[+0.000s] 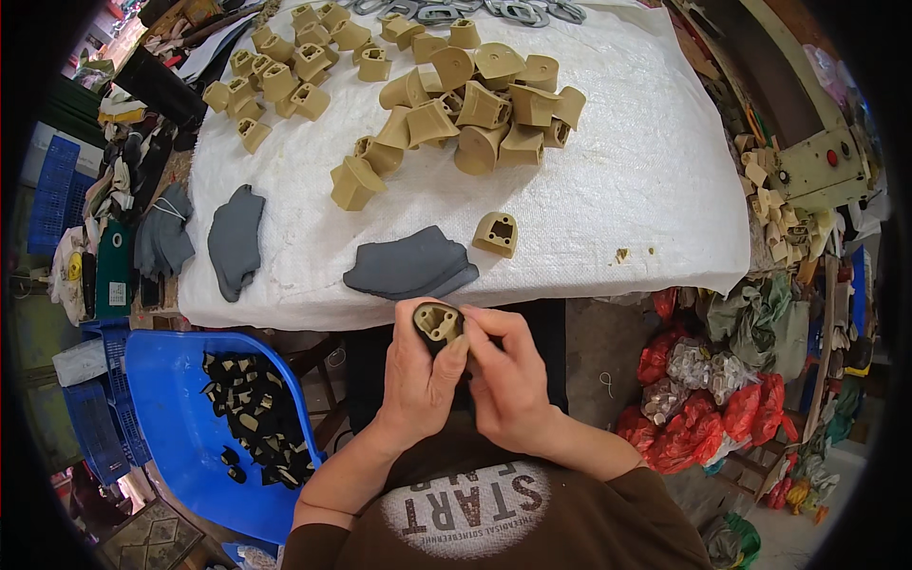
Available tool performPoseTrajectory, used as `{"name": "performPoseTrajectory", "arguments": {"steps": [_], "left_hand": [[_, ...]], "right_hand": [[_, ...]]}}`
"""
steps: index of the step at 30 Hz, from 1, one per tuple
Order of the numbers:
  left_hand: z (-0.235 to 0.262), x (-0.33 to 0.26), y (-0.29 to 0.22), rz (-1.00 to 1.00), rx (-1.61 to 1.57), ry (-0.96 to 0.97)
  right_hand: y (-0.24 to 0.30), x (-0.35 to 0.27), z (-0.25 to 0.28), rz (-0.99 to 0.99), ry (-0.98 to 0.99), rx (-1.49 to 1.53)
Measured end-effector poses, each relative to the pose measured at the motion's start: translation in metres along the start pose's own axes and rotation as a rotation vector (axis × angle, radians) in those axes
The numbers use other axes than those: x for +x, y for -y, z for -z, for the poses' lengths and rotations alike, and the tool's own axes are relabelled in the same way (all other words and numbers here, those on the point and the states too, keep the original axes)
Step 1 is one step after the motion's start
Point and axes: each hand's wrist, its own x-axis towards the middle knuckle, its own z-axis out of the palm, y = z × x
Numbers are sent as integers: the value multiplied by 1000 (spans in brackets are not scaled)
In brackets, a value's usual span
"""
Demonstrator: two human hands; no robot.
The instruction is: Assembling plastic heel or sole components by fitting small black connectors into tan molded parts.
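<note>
In front of my chest, my left hand (pixel 410 380) is closed around a beige shoe heel (pixel 436 317), its hollow end facing up. A dark covering wraps the heel's side. My right hand (pixel 513 380) is closed too, with thumb and fingertips pressing the covering at the heel's right edge; the fingers' undersides are hidden. Just beyond my hands, a stack of dark grey cut pieces (pixel 407 264) lies at the table's near edge. One bare beige heel (pixel 496 235) rests to the right of that stack.
Loose beige heels (pixel 432 122) spread over the white-covered table (pixel 627 190). More grey pieces (pixel 236 242) lie at its left. A blue basin (pixel 180 408) at lower left holds many dark-covered heels (pixel 252 404). Red plastic bags (pixel 686 432) sit at right, below a machine (pixel 822 171).
</note>
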Motion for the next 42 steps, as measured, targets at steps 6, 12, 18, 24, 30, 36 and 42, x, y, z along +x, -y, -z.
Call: {"name": "performPoseTrajectory", "arguments": {"steps": [6,12,18,24,30,36,42], "left_hand": [[0,-4,5,106,-193,45],[5,-5,3,151,-325,218],[0,-4,-1,143,-342,378],[-6,-2,-6,167,-336,335],[-5,1,-10,297,-421,336],[2,3,-6,481,-803,241],[-6,5,-19,732,-988,257]], "right_hand": [[2,3,13,81,141,-207],[-29,12,46,-579,266,583],[-43,20,46,-568,501,827],[-35,25,41,-545,455,573],[-44,14,30,-521,294,539],[-30,23,46,-98,353,271],[-22,17,30,113,232,88]]}}
